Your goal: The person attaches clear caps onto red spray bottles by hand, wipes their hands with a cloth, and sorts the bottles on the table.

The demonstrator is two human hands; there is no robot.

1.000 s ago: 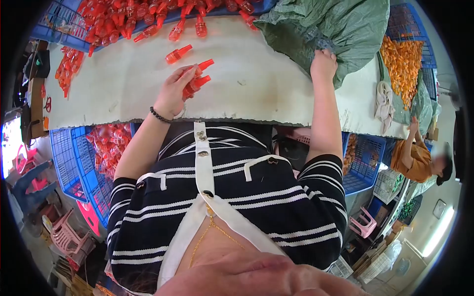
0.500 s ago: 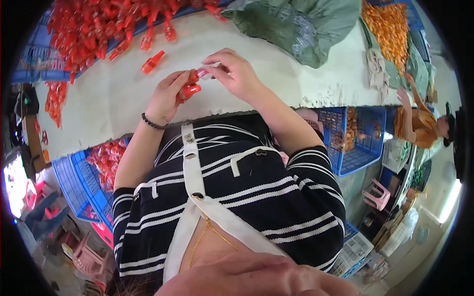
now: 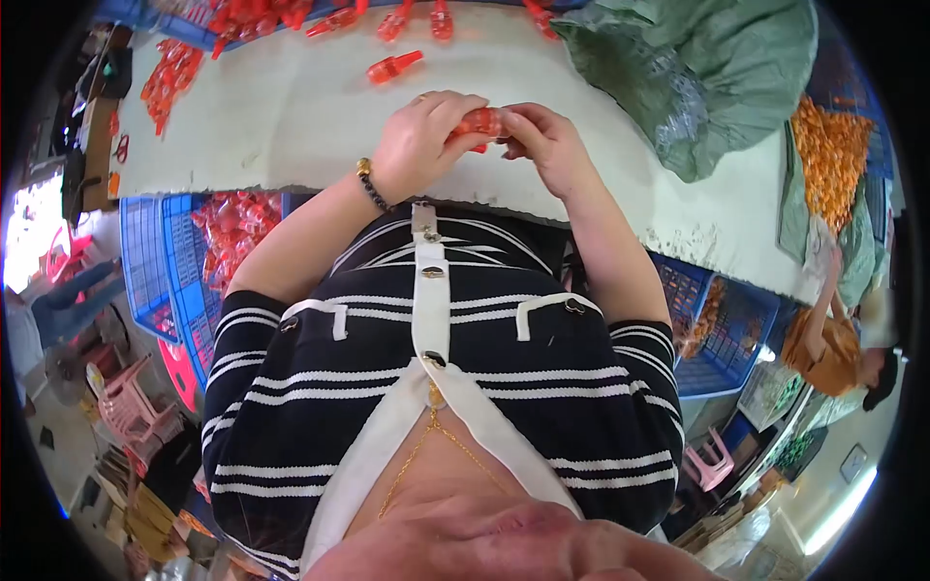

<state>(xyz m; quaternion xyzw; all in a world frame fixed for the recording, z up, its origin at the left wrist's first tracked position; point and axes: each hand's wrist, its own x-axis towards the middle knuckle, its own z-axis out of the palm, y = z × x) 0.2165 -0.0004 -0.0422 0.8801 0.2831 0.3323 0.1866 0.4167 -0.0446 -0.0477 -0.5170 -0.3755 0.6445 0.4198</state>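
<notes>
Above the white table (image 3: 291, 136), my left hand (image 3: 418, 140) is closed around red bottle-shaped pieces (image 3: 479, 122). My right hand (image 3: 544, 145) meets it from the right, thumb and fingers pinching the clear end of the same piece. Part of a second red piece shows below, between the hands. A single red bottle (image 3: 394, 67) lies on the table just beyond my left hand. Off to the right rests an open green bag (image 3: 722, 77) with clear plastic parts (image 3: 681, 111) at its mouth.
More red bottles (image 3: 254, 21) are heaped at the far left edge, with a cluster (image 3: 172, 82) nearer. Orange pieces (image 3: 833, 160) lie at the right, near a person in an orange top (image 3: 823, 351). Blue crates (image 3: 722, 324) stand below the table edge.
My right hand has left the green bag and come across to my left hand, where it now grips the red piece's end. The view has shifted, and the orange-clad person's arms have moved.
</notes>
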